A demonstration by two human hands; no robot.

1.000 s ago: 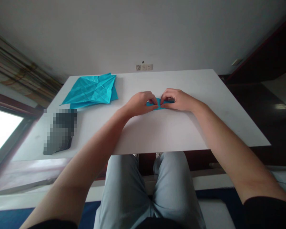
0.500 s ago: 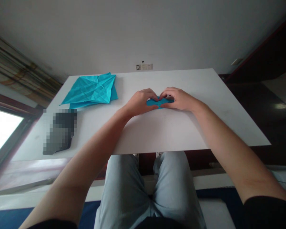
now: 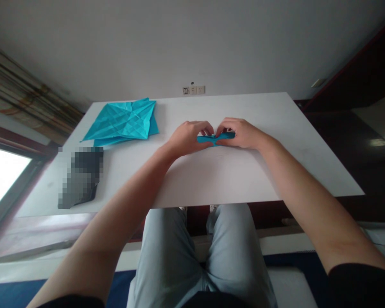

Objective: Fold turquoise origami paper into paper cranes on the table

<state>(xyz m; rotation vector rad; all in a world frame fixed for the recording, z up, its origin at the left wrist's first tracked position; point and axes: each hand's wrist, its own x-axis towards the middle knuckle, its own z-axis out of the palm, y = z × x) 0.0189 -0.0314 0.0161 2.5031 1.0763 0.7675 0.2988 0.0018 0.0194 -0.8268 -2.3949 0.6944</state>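
A small folded piece of blue paper (image 3: 215,138) lies flat on the white table (image 3: 211,175), near its middle. My left hand (image 3: 189,137) pinches the paper's left end with curled fingers. From the other side, my right hand (image 3: 240,132) grips the right end, thumb and fingers pressed on the fold. The two hands nearly touch above the paper, and most of it is hidden beneath the fingers.
Larger creased blue paper sheets (image 3: 123,120) lie stacked at the table's far left. A blurred dark object (image 3: 81,176) sits near the left front edge. A window (image 3: 3,179) is at the left, wall sockets (image 3: 193,90) are behind the table, and my knees (image 3: 199,239) are below its front edge.
The fingers of both hands have shifted slightly along the small blue paper, pressing it into a narrower strip. The arms and other objects have not moved.
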